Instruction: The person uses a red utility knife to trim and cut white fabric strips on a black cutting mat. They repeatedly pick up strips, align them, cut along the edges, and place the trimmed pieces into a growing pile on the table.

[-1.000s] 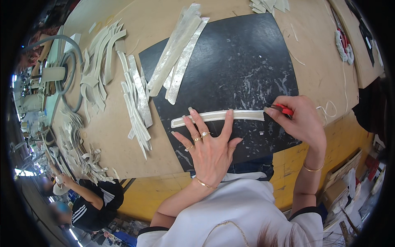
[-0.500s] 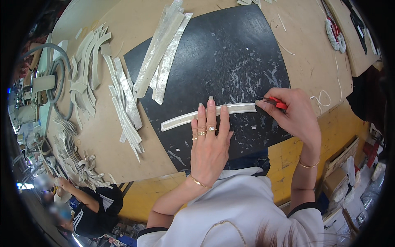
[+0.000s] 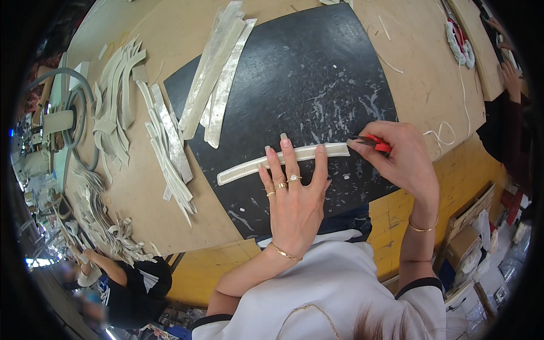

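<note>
A narrow, gently curved beige strip with white edging (image 3: 243, 168) lies across the black mat (image 3: 294, 68). My left hand (image 3: 297, 204) rests palm down over its middle, fingers spread and pressing on the strip. At the strip's right end is my right hand (image 3: 402, 153), closed around a small red-handled tool (image 3: 381, 145) with a dark, pointed metal end. Its thumb and the tool's tip are right beside the strip's end; whether the tip touches it I cannot tell. My palm hides most of the handle.
Pale strips (image 3: 218, 73) overlap the mat's upper left; more strips (image 3: 170, 147) and curved pieces (image 3: 116, 90) lie on the tan table (image 3: 215, 221). Red scissors with wrapped handles (image 3: 459, 42) and white cord (image 3: 442, 136) are right. A person (image 3: 136, 289) works lower left; another's hand (image 3: 511, 79) shows far right.
My left hand has slid right along the strip, its fingers spreading wider. My right hand keeps the red-handled tool at the strip's end. Another person's hands have appeared at the far right.
</note>
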Tool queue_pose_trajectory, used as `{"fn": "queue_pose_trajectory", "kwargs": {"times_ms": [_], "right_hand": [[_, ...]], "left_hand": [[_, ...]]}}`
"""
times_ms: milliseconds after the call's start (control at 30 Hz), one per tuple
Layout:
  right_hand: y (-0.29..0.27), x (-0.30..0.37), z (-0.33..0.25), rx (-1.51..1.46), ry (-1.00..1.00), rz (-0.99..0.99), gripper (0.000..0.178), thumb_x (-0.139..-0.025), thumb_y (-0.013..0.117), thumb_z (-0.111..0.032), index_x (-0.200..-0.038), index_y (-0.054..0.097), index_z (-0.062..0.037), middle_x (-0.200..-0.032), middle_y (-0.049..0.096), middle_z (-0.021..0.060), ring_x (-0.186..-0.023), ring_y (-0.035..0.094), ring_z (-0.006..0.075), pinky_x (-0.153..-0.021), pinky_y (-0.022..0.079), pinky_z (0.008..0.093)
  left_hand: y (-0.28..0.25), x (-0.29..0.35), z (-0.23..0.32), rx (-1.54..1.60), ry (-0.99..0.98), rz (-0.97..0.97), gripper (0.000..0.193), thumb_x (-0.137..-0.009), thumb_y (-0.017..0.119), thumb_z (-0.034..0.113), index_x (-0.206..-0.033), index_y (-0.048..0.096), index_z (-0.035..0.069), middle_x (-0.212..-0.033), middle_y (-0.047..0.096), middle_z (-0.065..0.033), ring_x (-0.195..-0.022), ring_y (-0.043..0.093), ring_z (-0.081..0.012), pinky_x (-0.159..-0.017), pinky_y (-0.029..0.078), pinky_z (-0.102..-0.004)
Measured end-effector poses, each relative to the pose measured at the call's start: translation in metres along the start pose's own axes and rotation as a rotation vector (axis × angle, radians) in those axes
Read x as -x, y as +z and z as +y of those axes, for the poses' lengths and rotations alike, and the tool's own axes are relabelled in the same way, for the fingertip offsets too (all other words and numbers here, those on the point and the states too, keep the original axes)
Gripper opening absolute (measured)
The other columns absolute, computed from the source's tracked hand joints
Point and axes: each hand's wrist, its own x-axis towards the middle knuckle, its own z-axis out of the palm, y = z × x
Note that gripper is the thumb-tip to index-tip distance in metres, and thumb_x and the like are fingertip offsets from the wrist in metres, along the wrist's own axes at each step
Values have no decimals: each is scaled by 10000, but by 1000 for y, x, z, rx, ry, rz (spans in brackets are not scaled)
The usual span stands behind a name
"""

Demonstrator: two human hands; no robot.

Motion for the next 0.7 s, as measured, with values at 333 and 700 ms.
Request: {"fn": "queue_pose_trajectory", "kwargs": {"times_ms": [333,700], "right_hand": [[-5,0,0,-8,23,-42,209,-820,752,-173,-757,645,-4,-577,483,105,-508,448,242,-503,342,346],[-3,-2,1,40,-17,-39,206,-797,743,-189,-756,636,-18,-625,538,112,-551,520,286,-533,392,366]], "left_hand": [[-1,-3,7,-113,-9,-53,561,-953,594,188,-1488,433,245,-1565,123,-362,-1437,113,-579,-1140,162,-650],[1,-7,10,204,37,-62,628,-879,541,0,-1483,412,113,-1591,143,-298,-1448,141,-546,-1147,192,-630]]}}
